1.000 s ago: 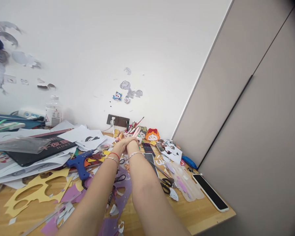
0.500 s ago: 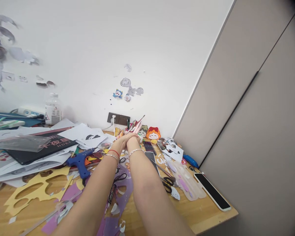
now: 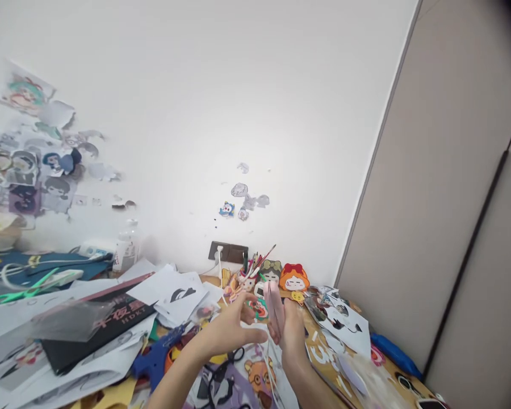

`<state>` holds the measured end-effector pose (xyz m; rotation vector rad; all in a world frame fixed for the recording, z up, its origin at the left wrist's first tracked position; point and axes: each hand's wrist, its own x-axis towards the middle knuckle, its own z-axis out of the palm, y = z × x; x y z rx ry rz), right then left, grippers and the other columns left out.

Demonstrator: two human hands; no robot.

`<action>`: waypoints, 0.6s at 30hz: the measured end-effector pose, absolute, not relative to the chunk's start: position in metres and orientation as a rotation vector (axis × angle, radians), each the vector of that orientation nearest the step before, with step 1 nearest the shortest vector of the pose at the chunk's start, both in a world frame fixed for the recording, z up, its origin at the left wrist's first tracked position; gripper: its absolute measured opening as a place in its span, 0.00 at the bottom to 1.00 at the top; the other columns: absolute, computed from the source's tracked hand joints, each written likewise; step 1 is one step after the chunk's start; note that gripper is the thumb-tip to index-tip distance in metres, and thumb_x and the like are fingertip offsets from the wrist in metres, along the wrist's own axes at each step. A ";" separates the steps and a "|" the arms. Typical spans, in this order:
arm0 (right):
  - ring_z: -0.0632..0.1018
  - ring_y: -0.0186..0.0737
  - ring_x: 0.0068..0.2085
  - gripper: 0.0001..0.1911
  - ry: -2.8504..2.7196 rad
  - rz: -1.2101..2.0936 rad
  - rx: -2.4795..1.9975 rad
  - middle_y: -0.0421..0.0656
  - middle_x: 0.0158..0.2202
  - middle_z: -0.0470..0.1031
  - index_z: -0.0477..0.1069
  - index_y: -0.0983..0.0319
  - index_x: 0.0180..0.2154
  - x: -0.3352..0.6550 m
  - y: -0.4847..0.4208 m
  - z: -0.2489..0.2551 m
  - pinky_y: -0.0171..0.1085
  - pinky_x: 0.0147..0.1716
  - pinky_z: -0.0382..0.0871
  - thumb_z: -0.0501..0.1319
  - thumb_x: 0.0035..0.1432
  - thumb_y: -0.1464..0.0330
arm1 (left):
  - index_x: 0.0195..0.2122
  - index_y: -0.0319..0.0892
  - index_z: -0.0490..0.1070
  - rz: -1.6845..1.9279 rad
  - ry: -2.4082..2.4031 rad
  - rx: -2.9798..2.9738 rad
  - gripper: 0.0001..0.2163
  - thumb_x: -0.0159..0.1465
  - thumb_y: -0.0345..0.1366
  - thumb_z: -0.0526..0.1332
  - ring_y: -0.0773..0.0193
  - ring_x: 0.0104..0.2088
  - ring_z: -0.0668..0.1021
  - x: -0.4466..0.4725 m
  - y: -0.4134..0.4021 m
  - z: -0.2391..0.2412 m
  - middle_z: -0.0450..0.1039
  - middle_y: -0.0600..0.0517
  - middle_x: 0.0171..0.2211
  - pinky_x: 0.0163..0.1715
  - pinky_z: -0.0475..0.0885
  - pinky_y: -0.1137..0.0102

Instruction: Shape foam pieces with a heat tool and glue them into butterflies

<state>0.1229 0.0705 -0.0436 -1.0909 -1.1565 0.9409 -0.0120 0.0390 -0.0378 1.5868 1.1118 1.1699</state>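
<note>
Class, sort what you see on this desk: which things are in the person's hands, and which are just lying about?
In hand:
pink object, upright in the right hand
left hand, open beside it

Lying about:
blue glue gun
plastic bottle
green scissors
red-haired cartoon cutout

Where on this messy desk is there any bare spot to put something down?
Hardly anywhere in view. Papers and a black board cover the left, cutouts cover the right, and a glue gun and scraps fill the middle under the left hand and the right hand, which holds a pink object. Open room is only in the air above the clutter, before the white wall.
</note>
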 end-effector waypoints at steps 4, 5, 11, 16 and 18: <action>0.57 0.31 0.10 0.32 -1.188 0.886 -1.117 0.38 0.06 0.55 0.56 0.60 0.10 0.133 0.072 -0.035 0.33 0.11 0.48 0.41 0.62 0.55 | 0.42 0.40 0.62 1.323 1.211 1.548 0.14 0.53 0.32 0.55 0.61 0.36 0.72 -0.027 0.032 -0.022 0.66 0.50 0.35 0.36 0.68 0.66; 0.58 0.32 0.11 0.32 -1.189 0.855 -1.118 0.38 0.07 0.57 0.58 0.60 0.10 0.133 0.073 -0.030 0.34 0.12 0.50 0.41 0.62 0.54 | 0.42 0.41 0.61 1.373 1.223 1.537 0.14 0.54 0.31 0.52 0.62 0.36 0.72 -0.027 0.030 -0.017 0.66 0.49 0.36 0.37 0.68 0.66; 0.70 0.38 0.21 0.34 -1.324 0.408 -1.131 0.43 0.17 0.71 0.66 0.61 0.14 0.134 0.077 -0.015 0.36 0.25 0.60 0.39 0.63 0.53 | 0.38 0.46 0.60 1.505 1.359 1.451 0.07 0.60 0.38 0.48 0.62 0.40 0.70 -0.028 0.008 0.008 0.65 0.53 0.37 0.42 0.64 0.67; 0.72 0.38 0.22 0.35 -1.346 0.153 -1.148 0.44 0.18 0.73 0.68 0.61 0.15 0.140 0.081 -0.017 0.36 0.27 0.60 0.38 0.65 0.56 | 0.26 0.46 0.61 1.521 1.521 1.610 0.13 0.60 0.49 0.50 0.64 0.28 0.68 -0.030 0.006 0.016 0.63 0.56 0.25 0.28 0.65 0.74; 0.72 0.38 0.21 0.35 -1.347 0.065 -1.151 0.44 0.17 0.72 0.68 0.60 0.14 0.143 0.083 -0.017 0.36 0.27 0.59 0.38 0.65 0.57 | 0.23 0.45 0.62 1.508 1.523 1.731 0.14 0.59 0.49 0.53 0.64 0.26 0.67 -0.029 0.009 0.017 0.62 0.56 0.21 0.27 0.65 0.74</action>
